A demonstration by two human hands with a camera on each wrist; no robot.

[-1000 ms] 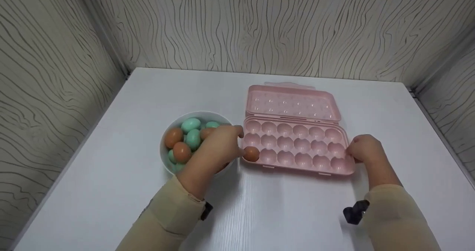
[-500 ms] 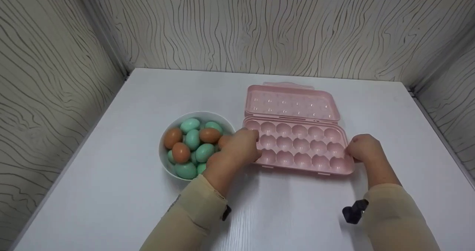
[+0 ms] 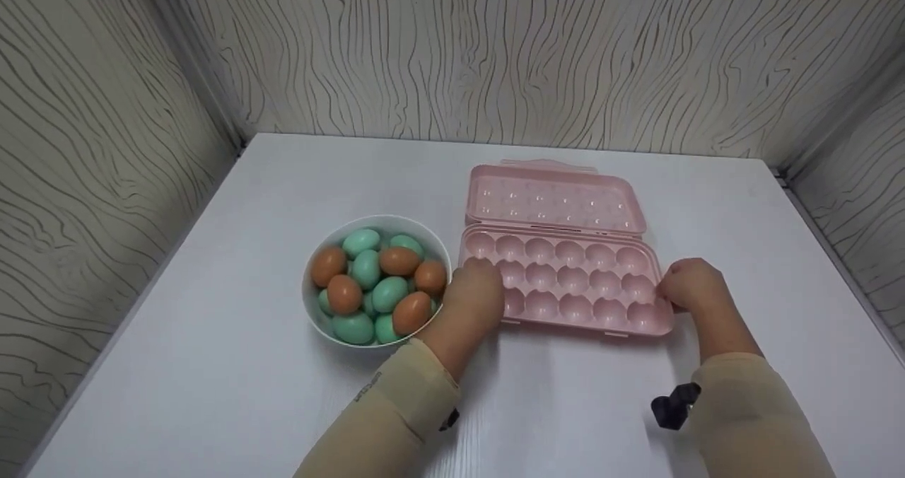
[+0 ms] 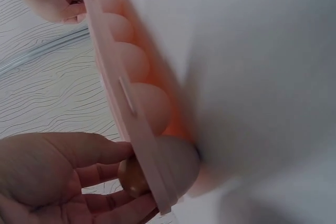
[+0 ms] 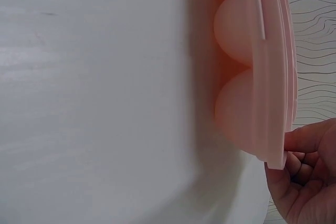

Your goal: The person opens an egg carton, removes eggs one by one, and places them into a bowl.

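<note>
An open pink plastic egg tray [image 3: 565,322] lies on the white table. A brown egg [image 4: 133,176] sits in its near-left corner well, seen in the left wrist view; the head view hides it under my left hand [image 3: 475,295]. The thumb and fingers of that hand curl round this egg, close to the tray's edge. My right hand [image 3: 696,284] pinches the tray's right end between thumb and fingers [image 5: 303,136]. Left of the tray stands a white bowl [image 3: 308,307] of brown and green eggs, close beside my left hand.
The tray's lid [image 3: 555,199] leans back behind the wells, towards the rear. White tabletop [image 3: 219,322] surrounds the bowl and tray. Wood-grain panels [image 3: 452,54] stand at the back and both sides.
My left hand has moved right from above the bowl onto the tray's near-left corner, covering the brown egg there. The right hand keeps its grip on the tray's end.
</note>
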